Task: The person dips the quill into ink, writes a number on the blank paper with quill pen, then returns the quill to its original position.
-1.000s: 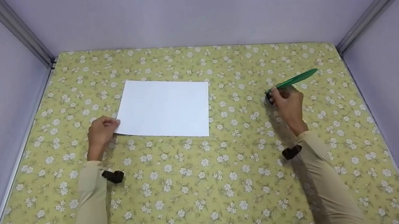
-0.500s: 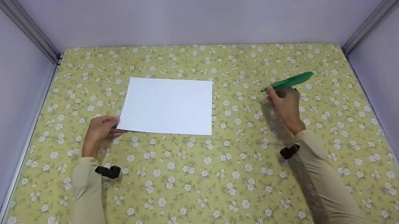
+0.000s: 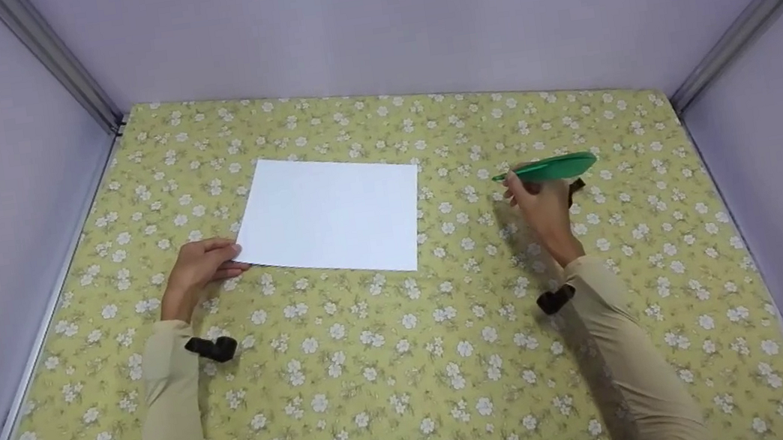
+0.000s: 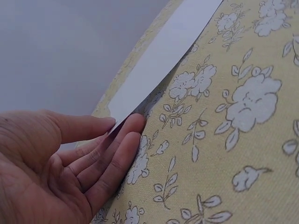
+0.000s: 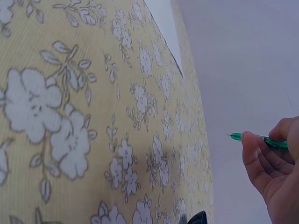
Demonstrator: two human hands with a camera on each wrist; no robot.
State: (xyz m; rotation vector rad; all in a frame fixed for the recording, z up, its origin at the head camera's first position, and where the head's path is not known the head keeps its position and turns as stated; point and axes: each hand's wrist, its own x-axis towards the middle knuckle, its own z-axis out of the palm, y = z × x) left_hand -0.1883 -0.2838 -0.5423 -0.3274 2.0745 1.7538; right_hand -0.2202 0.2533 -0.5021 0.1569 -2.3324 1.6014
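A white sheet of paper (image 3: 334, 216) lies on the flowered tablecloth. At its near left corner, my left hand (image 3: 201, 270) pinches the edge. The left wrist view shows the thumb on top of the paper (image 4: 159, 60) and fingers (image 4: 114, 163) beneath it. Right of the sheet, my right hand (image 3: 545, 211) holds a green feather-shaped pen (image 3: 557, 167) above the cloth, its tip pointing left. In the right wrist view, thumb and fingers grip the pen (image 5: 237, 136) near its bare writing tip. A small black object (image 3: 576, 189) is partly hidden behind the right hand.
Yellow cloth with white flowers (image 3: 379, 358) covers the table. Pale walls (image 3: 366, 26) enclose the back and both sides, with metal posts at the corners. Each sleeve carries a black wrist camera (image 3: 555, 299).
The right hand has moved left with the green pen, and more of the feather's flat side shows. The left hand has shifted its fingers under the paper's corner.
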